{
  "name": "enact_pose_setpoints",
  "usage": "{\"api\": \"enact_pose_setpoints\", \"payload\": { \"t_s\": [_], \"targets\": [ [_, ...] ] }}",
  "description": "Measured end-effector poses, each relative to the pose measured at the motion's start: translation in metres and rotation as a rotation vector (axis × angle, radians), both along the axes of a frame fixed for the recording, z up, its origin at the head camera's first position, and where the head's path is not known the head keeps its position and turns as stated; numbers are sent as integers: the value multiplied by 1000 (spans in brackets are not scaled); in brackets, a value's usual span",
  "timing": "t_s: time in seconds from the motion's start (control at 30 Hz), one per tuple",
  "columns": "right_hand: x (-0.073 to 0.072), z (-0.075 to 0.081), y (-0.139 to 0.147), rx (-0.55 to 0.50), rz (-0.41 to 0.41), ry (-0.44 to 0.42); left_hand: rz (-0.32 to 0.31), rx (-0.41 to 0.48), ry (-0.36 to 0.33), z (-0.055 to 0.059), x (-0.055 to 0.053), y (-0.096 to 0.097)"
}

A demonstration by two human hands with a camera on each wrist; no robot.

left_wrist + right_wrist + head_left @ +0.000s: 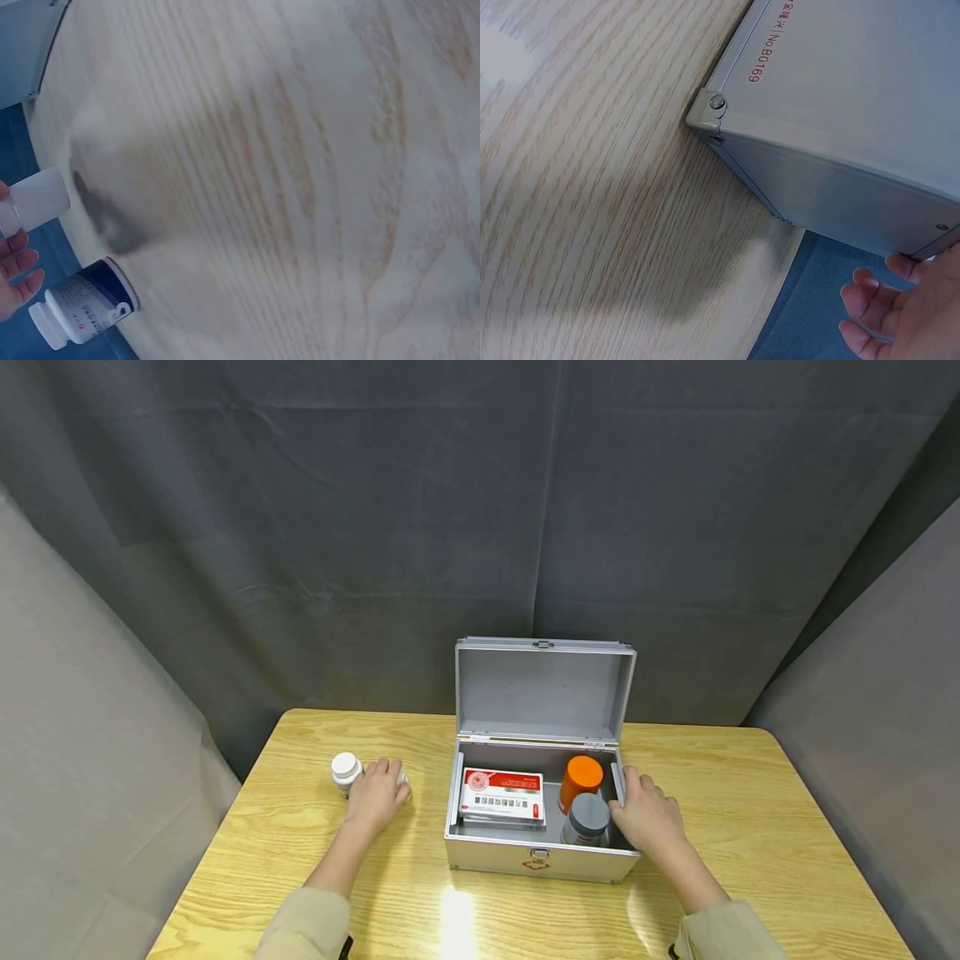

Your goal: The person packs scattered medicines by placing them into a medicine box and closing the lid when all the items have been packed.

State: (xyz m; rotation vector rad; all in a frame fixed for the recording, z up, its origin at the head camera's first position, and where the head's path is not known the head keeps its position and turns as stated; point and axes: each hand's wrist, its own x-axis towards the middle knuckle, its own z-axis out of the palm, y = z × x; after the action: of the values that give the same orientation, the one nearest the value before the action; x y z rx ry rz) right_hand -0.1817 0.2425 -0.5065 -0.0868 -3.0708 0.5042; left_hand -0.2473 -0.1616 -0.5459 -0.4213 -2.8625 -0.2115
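Observation:
My left hand (377, 795) holds a small plain white bottle (39, 199), mostly hidden behind the fingers in the head view; in the left wrist view it looks raised off the table. Just left of that hand stands a white-capped pill bottle (345, 768), whose blue and white label shows in the left wrist view. My right hand (651, 814) grips the right wall of an aluminium medicine case (491, 857), thumb over the rim and fingers outside. Inside are stacked medicine boxes (501, 797), an orange bottle (582, 777) and a grey-lidded jar (588, 817).
The case lid (543, 689) stands raised at the back. Everything rests on a wooden table (712, 777) with rounded far corners. A dark grey curtain (375, 527) hangs behind, and pale cloth (97, 735) flanks the sides.

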Motion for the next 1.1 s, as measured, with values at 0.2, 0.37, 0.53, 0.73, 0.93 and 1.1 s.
{"api": "enact_pose_setpoints", "payload": {
  "t_s": [0.2,0.37,0.53,0.73,0.93,1.1],
  "targets": [
    [-1,-2,0,2,1,6,-11,41,36,13,2,5],
    [-1,-1,1,-1,-1,8,-37,65,112,30,4,10],
    [0,-1,1,0,-1,4,-64,87,163,49,6,18],
    [0,-1,0,-1,3,0,-129,76,225,69,11,32],
    [1,-1,0,-2,5,4,-181,57,272,82,16,45],
    [1,0,0,-3,5,6,-243,36,306,88,18,55]
  ]
}}
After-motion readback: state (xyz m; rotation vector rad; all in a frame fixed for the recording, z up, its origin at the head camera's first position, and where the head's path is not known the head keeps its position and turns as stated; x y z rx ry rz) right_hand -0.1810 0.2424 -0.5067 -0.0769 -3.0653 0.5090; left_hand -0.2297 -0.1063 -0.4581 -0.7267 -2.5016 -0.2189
